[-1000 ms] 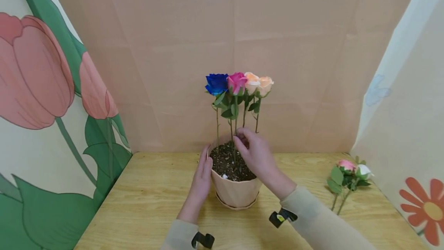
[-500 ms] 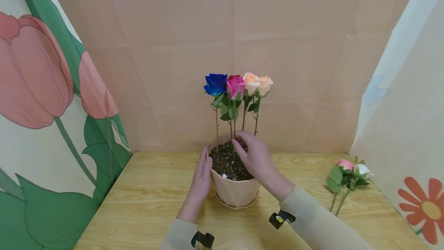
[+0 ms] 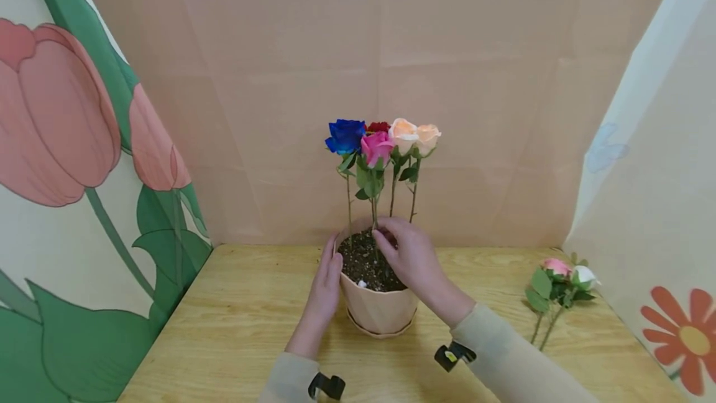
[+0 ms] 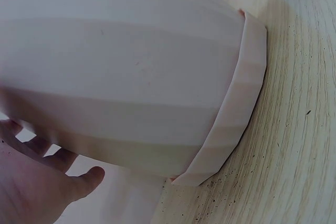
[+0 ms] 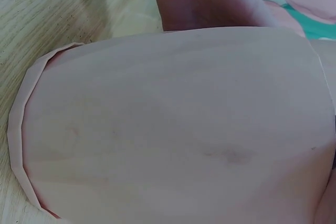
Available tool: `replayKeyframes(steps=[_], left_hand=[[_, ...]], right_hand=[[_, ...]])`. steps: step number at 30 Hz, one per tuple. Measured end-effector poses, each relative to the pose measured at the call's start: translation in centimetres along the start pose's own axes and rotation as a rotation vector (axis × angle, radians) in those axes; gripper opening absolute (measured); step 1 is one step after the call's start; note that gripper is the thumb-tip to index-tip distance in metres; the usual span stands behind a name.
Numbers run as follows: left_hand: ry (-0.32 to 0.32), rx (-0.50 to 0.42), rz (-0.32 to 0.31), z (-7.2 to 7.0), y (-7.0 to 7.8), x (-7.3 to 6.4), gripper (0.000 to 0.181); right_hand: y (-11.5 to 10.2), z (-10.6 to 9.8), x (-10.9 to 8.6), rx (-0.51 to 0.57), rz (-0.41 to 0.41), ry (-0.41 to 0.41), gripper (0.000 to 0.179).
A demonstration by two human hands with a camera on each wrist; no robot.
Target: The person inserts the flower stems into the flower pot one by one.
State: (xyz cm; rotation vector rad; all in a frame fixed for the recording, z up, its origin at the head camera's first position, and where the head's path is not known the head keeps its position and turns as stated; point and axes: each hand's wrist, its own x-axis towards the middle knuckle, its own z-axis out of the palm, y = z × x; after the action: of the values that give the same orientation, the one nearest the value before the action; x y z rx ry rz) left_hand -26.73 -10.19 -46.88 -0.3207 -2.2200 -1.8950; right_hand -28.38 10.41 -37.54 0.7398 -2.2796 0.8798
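A pale pink faceted pot (image 3: pixel 381 311) full of dark soil (image 3: pixel 363 263) stands on its saucer (image 4: pixel 231 108). My right hand (image 3: pixel 413 257) reaches over the rim and pinches the stem of a magenta rose (image 3: pixel 376 149) low down, close above the soil. Against the pot's left side rests my left hand (image 3: pixel 325 282), its fingers fairly straight along the wall. Behind the magenta bloom rise a blue rose (image 3: pixel 345 136), a partly covered red rose (image 3: pixel 379 126) and two peach roses (image 3: pixel 404 134). In the right wrist view, the pot wall hides most of the right hand.
Two more roses, a pink rose (image 3: pixel 557 267) and a white rose (image 3: pixel 585 277), lie at the right of the wooden table (image 3: pixel 246 322). A peach backdrop (image 3: pixel 279 79) hangs close behind the pot, with flower-printed panels on both sides.
The magenta rose has come down and slightly left with my right hand, so the red bloom behind it now shows. My left hand stays at the pot.
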Motion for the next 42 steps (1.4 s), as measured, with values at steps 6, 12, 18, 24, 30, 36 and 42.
replayKeyframes(steps=[6, 12, 18, 24, 30, 36, 42], left_hand=[[0.001, -0.001, 0.002, 0.0, -0.1, 0.0, 0.059], [-0.008, -0.015, -0.001, 0.2, -0.1, 0.0, 0.060], [0.000, -0.001, -0.002, 0.1, -0.1, -0.1, 0.060], [0.003, 0.000, -0.005, 0.0, -0.1, 0.0, 0.059], [-0.009, 0.006, -0.011, -0.2, -0.1, 0.0, 0.060], [-0.008, -0.001, -0.015, -0.3, -0.1, 0.1, 0.059], [-0.009, -0.003, -0.015, -0.3, -0.3, 0.1, 0.059]], right_hand=[[0.0, 0.1, -0.1, -0.010, 0.011, -0.011, 0.006], [0.2, 0.2, -0.3, -0.009, 0.016, -0.008, 0.006], [0.2, 0.6, -0.6, 0.004, 0.006, 0.042, 0.006], [-0.1, 0.6, -0.6, 0.031, 0.018, 0.074, 0.009], [-0.2, 0.4, -0.8, 0.061, 0.038, 0.113, 0.014], [-0.1, 0.5, -0.8, 0.107, 0.076, 0.117, 0.018], [-0.3, -0.2, -1.3, 0.161, 0.134, 0.120, 0.026]])
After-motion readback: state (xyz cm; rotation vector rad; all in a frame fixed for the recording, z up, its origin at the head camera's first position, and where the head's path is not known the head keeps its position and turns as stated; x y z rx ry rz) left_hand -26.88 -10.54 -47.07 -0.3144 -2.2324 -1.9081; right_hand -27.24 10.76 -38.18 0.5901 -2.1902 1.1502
